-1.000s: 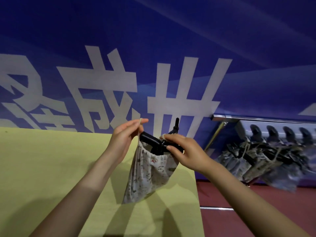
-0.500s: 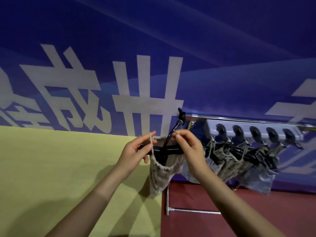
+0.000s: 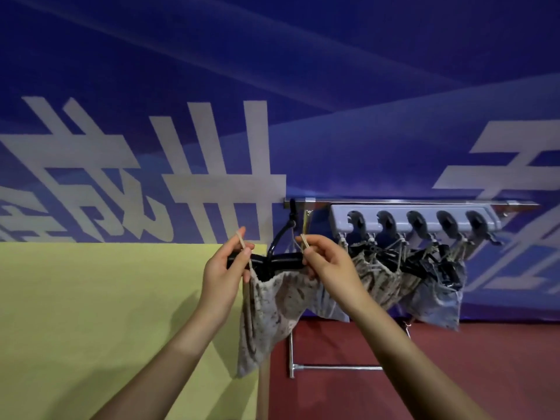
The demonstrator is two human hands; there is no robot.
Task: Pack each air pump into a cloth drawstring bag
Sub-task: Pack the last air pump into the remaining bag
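Step in hand: closing the floral cloth drawstring bag point(image 3: 272, 307) around the black T-handled air pump point(image 3: 266, 261). The pump body sits inside the bag; its crossbar handle and curved black hose point(image 3: 280, 237) project from the mouth. I hold the bag in the air, above the right edge of the yellow-green table point(image 3: 91, 313).

My left hand point(image 3: 224, 274) pinches one beige drawstring end point(image 3: 241, 239) between thumb and forefinger. My right hand point(image 3: 328, 265) pinches the other end point(image 3: 304, 241) the same way. Both forearms are raised, hands level, one at each end of the handle.

Next move, as I judge it: draw the cords apart to cinch the mouth. The handle blocks full closure. Beyond, packed bags point(image 3: 403, 286) hang from a grey hook rail point(image 3: 415, 222).
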